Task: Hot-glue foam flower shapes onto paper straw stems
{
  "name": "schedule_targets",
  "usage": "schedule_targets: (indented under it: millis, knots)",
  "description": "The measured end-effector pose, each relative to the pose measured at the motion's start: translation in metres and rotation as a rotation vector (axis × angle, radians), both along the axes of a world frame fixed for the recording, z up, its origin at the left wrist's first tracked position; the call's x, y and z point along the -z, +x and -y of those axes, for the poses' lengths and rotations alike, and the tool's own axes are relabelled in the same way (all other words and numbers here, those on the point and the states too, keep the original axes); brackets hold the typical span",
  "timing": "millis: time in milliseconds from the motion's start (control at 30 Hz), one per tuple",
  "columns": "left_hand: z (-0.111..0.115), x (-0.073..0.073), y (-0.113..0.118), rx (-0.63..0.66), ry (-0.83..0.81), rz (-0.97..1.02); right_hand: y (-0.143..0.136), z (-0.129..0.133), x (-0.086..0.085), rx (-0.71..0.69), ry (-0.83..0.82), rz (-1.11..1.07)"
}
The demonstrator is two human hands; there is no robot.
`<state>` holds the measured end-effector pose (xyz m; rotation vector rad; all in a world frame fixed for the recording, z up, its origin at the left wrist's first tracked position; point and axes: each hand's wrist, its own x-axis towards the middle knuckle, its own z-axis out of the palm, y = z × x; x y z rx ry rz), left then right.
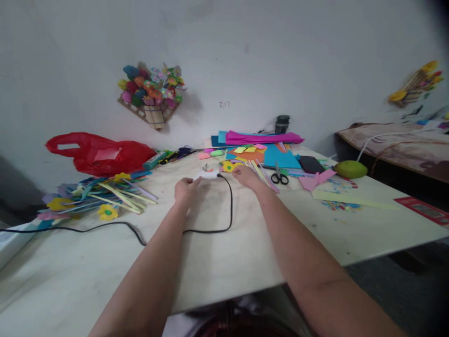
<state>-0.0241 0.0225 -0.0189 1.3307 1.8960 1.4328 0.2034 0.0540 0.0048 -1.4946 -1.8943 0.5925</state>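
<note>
My left hand (185,190) is closed beside the left end of a white corded tool (209,175) lying on the table. Its thumb points toward the tool, and whatever it pinches is too small to make out. My right hand (244,177) is closed, with its fingertips right by a yellow paper flower (228,167). Whether they grip the flower or something hidden, I cannot tell. A black cord (231,206) leaves the tool's right end and loops toward me, passing under my left forearm. Paper strips (257,172) and black-handled scissors (279,178) lie right of my right hand.
A red plastic bag (101,154) and a heap of paper flowers on strips (107,196) lie left. Coloured sheets (263,137) are stacked behind. To the right are a dark phone (311,164), a green fruit (351,169) and paper scraps (340,206).
</note>
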Motion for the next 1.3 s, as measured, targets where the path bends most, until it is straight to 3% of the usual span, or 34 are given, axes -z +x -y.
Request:
schedule_targets:
  millis: [133, 233, 333, 367, 433, 533, 633, 733, 833, 900, 967, 1100, 1300]
  knots:
    - [0.002, -0.009, -0.007, -0.007, 0.127, 0.260, -0.039, 0.011, 0.014, -0.202, 0.161, 0.469]
    - [0.004, -0.016, -0.011, -0.017, 0.199, 0.384, -0.081, 0.037, 0.023, -0.385, 0.111, 0.645]
    - [0.006, -0.017, -0.015, 0.001, 0.226, 0.439, -0.109, 0.072, 0.032, -0.562, 0.253, 0.695]
    - [0.006, -0.017, -0.015, 0.006, 0.227, 0.449, -0.111, 0.081, 0.035, -0.652, 0.288, 0.689]
    - [0.007, -0.016, -0.014, 0.017, 0.223, 0.462, -0.104, 0.091, 0.038, -0.685, 0.301, 0.670]
    - [0.008, -0.014, -0.009, 0.050, 0.199, 0.470, -0.074, 0.086, 0.037, -0.509, 0.248, 0.662]
    - [0.009, -0.013, -0.003, 0.093, 0.167, 0.467, -0.039, 0.071, 0.034, -0.429, 0.144, 0.696]
    - [0.009, -0.011, 0.003, 0.126, 0.140, 0.455, -0.009, 0.060, 0.029, -0.322, 0.147, 0.708]
    - [0.007, -0.008, 0.008, 0.164, 0.129, 0.424, 0.015, 0.052, 0.022, 0.030, 0.228, 0.725]
    - [0.006, -0.006, 0.011, 0.183, 0.122, 0.401, 0.028, 0.047, 0.016, 0.286, 0.174, 0.738]
    - [0.007, -0.005, 0.012, 0.187, 0.109, 0.386, 0.037, 0.041, 0.011, 0.424, 0.050, 0.754]
    - [0.010, -0.007, 0.014, 0.180, 0.063, 0.365, 0.043, 0.032, 0.006, 0.474, -0.133, 0.750]
    - [0.012, -0.009, 0.013, 0.173, 0.020, 0.341, 0.045, 0.014, 0.002, 0.456, -0.192, 0.731]
